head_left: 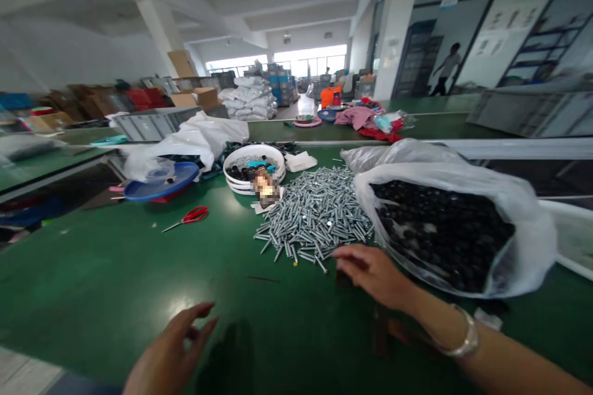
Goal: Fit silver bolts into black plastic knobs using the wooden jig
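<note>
A heap of silvery screws (pixel 319 207) lies loose on the green tabletop (pixel 222 278). At the heap's near right edge is my right hand (pixel 375 274), fingers bent with a gap between thumb and forefinger; no held thing shows, and whether the fingertips touch a screw is unclear. My left hand (pixel 173 345) hovers over the near left of the table, thumb and fingers apart, with nothing between them. Right of the heap, a white plastic bag (pixel 532 241) gapes around many small black parts (pixel 445 228).
Red-handled scissors (pixel 194 215) lie left of the heap. Behind them are a blue tray (pixel 162 185) and stacked white bowls (pixel 231 176) holding small parts. A white container (pixel 572 228) sits far right. Grey crates (pixel 155 123) stand beyond. A person (pixel 448 68) is in the background.
</note>
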The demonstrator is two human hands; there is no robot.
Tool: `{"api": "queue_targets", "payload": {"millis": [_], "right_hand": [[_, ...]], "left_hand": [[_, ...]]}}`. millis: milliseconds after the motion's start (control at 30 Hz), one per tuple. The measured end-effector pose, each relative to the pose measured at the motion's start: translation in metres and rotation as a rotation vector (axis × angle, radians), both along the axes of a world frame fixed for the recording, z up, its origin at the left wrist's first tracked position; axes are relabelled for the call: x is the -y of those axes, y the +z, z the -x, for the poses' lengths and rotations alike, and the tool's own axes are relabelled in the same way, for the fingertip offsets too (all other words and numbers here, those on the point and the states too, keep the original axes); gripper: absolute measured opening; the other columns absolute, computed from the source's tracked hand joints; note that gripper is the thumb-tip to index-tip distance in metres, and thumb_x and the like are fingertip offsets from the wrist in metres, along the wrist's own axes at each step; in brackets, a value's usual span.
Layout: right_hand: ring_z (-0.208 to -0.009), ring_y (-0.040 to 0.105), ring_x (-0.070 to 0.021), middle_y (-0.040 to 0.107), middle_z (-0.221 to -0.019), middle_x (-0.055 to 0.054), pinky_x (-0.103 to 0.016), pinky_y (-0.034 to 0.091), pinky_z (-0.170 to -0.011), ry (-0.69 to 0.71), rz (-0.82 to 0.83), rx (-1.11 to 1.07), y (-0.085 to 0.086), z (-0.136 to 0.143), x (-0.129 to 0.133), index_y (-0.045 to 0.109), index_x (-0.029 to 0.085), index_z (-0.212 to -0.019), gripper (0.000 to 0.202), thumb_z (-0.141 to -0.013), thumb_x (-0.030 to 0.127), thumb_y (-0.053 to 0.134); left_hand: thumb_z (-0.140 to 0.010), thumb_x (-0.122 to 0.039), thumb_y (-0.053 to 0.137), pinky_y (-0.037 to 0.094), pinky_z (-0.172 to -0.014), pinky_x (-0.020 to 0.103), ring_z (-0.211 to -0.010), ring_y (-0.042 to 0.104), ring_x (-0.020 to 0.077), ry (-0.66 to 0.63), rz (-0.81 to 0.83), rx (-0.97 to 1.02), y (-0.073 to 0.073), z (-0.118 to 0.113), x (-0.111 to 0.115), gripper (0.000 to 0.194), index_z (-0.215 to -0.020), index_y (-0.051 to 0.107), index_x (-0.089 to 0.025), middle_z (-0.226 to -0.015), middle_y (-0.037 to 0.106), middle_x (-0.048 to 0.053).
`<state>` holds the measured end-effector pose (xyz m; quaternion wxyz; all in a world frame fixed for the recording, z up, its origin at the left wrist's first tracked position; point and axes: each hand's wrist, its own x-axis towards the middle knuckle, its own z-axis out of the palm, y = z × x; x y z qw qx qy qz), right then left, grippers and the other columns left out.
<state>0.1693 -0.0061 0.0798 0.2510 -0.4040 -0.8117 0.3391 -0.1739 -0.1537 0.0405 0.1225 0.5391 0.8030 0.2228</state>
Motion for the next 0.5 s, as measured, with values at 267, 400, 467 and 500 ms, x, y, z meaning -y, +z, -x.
{"api": "queue_targets", "payload": {"millis": [267, 400, 467, 500], "right_hand": [[-0.093, 0.061, -0.0293, 0.064, -0.104, -0.016, -0.044, 0.047, -0.082, -0.594, -0.239, 0.710, -0.032, -0.206, -0.044, 0.062, 0.011, -0.107, 0.039, -0.078, 0.030, 0.044], [-0.097, 0.060, -0.0257, 0.062, -0.109, -0.014, -0.040, 0.046, -0.086, -0.398, -0.185, 0.651, -0.042, -0.220, -0.028, 0.056, 0.013, -0.116, 0.046, -0.078, 0.038, 0.048], [-0.100, 0.058, -0.0247, 0.061, -0.111, -0.014, -0.040, 0.045, -0.089, -0.384, -0.239, 0.597, -0.046, -0.213, -0.025, 0.056, 0.014, -0.116, 0.044, -0.079, 0.036, 0.049], [-0.100, 0.058, -0.0249, 0.061, -0.110, -0.014, -0.041, 0.044, -0.089, -0.402, -0.265, 0.585, -0.048, -0.209, -0.026, 0.056, 0.014, -0.115, 0.042, -0.079, 0.035, 0.050]], "left_hand": [[-0.073, -0.024, 0.057, 0.045, -0.073, 0.028, -0.073, 0.059, 0.0155, -0.563, 0.095, 0.042, -0.018, -0.133, -0.156, 0.040, -0.113, 0.056, -0.023, -0.108, 0.055, 0.006], [-0.075, -0.023, 0.056, 0.044, -0.073, 0.028, -0.073, 0.058, 0.0149, -0.549, 0.050, 0.044, -0.029, -0.149, -0.181, 0.025, -0.100, 0.061, -0.021, -0.104, 0.056, 0.006], [-0.079, -0.029, 0.053, 0.045, -0.076, 0.030, -0.081, 0.058, 0.0181, -0.542, -0.009, 0.043, -0.030, -0.153, -0.189, 0.019, -0.092, 0.064, -0.020, -0.099, 0.058, 0.006], [-0.080, -0.032, 0.051, 0.045, -0.078, 0.031, -0.085, 0.058, 0.0195, -0.535, -0.040, 0.043, -0.030, -0.155, -0.193, 0.020, -0.090, 0.064, -0.020, -0.097, 0.058, 0.006]]}}
